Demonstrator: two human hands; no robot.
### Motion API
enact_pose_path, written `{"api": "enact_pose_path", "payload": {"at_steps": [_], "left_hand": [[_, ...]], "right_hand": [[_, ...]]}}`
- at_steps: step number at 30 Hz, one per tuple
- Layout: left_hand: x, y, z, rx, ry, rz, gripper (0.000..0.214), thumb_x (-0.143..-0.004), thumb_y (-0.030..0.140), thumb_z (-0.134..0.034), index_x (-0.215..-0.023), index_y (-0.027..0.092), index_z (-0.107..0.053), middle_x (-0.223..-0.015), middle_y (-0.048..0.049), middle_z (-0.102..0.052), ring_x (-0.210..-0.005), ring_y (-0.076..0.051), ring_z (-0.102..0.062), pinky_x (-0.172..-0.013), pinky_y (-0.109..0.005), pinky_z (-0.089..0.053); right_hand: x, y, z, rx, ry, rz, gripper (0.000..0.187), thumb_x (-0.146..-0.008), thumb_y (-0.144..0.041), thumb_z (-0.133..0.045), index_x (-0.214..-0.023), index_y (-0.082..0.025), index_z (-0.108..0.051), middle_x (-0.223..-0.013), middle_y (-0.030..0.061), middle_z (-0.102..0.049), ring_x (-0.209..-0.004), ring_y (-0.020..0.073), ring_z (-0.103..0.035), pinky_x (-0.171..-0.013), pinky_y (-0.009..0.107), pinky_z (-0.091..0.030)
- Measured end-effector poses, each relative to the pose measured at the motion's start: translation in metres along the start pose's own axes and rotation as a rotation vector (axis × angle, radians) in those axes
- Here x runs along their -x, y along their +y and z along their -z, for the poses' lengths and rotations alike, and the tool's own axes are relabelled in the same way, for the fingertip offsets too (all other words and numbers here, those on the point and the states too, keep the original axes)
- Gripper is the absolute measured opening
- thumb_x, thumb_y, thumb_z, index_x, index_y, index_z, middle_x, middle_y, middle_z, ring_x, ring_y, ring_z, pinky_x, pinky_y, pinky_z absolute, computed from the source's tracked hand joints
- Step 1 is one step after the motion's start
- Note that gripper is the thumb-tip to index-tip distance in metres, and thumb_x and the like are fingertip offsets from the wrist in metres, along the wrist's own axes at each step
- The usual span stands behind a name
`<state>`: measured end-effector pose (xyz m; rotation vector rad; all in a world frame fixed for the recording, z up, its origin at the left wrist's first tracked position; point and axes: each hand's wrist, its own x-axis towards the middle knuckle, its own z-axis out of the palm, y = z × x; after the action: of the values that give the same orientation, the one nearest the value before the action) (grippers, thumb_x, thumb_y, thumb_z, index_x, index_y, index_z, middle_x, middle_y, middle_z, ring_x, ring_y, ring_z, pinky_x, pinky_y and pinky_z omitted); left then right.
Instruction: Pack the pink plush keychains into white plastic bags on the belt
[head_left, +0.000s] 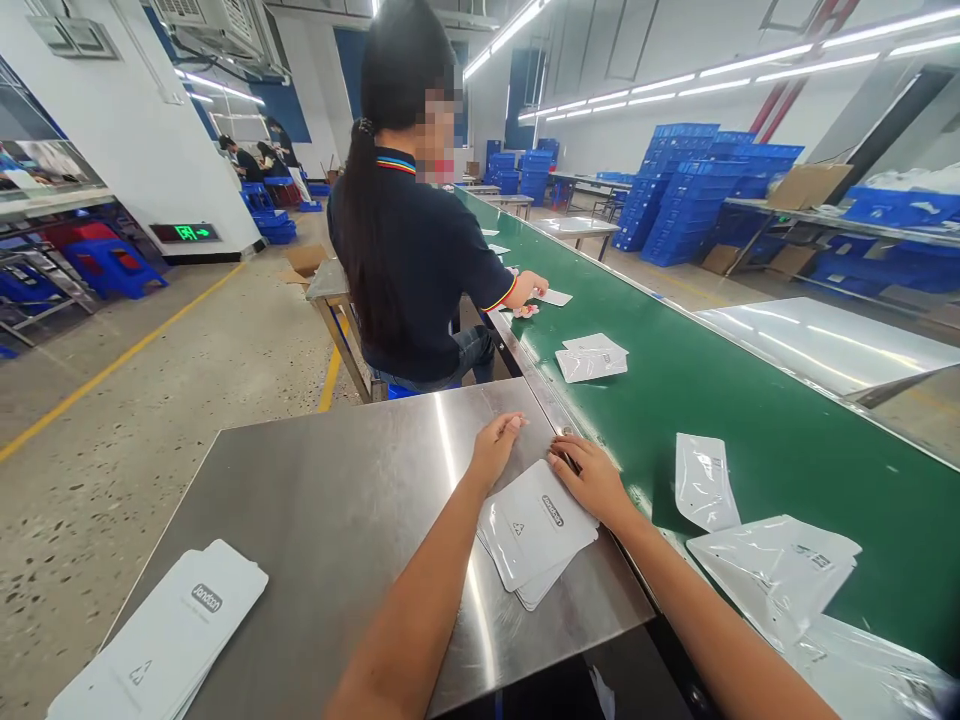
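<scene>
My left hand [496,452] is above the steel table [330,500], fingers curled together; whatever they may hold is hidden. My right hand [592,478] is at the seam between table and conveyor, its fingers loosely bent and apart from the thumb, with nothing seen in it. The right thumb is by the upper corner of a small stack of white printed pouches [536,525]. This stack lies slightly fanned between my forearms. A taller stack of similar white pouches [169,630] lies at the table's left front.
A green conveyor belt [645,400] runs along the right, carrying loose glossy white pouches [776,575] near me and more pouches [592,358] farther up. A seated co-worker [420,250] reaches over the belt ahead. Blue crates [690,195] are stacked beyond it.
</scene>
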<state>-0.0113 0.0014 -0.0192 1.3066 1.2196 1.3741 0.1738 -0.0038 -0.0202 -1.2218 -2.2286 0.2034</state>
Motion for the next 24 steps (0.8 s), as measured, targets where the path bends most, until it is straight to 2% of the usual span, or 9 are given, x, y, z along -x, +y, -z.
{"api": "enact_pose_path", "payload": {"at_steps": [5, 15, 24], "left_hand": [[0.001, 0.001, -0.001, -0.030, 0.004, 0.012, 0.034, -0.087, 0.041, -0.042, -0.102, 0.018, -0.062, -0.102, -0.0057, -0.067, -0.098, -0.019, -0.058, -0.090, -0.032, -0.042], [0.001, -0.001, 0.001, -0.050, -0.016, 0.025, 0.035, -0.087, 0.043, -0.040, -0.100, 0.019, -0.063, -0.101, -0.0058, -0.067, -0.099, -0.019, -0.058, -0.092, -0.034, -0.041], [-0.003, -0.005, 0.002, -0.110, -0.026, 0.000, 0.039, -0.088, 0.044, -0.038, -0.099, 0.016, -0.062, -0.103, -0.0090, -0.067, -0.099, -0.020, -0.059, -0.092, -0.035, -0.042]], "right_hand": [[0.000, -0.001, -0.002, 0.100, -0.011, 0.019, 0.029, -0.086, -0.034, -0.042, -0.102, -0.021, -0.062, -0.114, 0.0069, -0.060, -0.109, 0.0230, -0.051, -0.094, 0.042, -0.039], [0.001, 0.004, -0.009, 0.150, -0.015, 0.015, 0.028, -0.087, -0.030, -0.041, -0.104, -0.022, -0.061, -0.115, 0.0041, -0.059, -0.109, 0.0217, -0.051, -0.094, 0.041, -0.038], [-0.001, 0.011, -0.017, 0.087, 0.030, 0.015, 0.029, -0.088, -0.035, -0.039, -0.101, -0.025, -0.063, -0.113, 0.0030, -0.061, -0.109, 0.0226, -0.050, -0.094, 0.043, -0.036]]}}
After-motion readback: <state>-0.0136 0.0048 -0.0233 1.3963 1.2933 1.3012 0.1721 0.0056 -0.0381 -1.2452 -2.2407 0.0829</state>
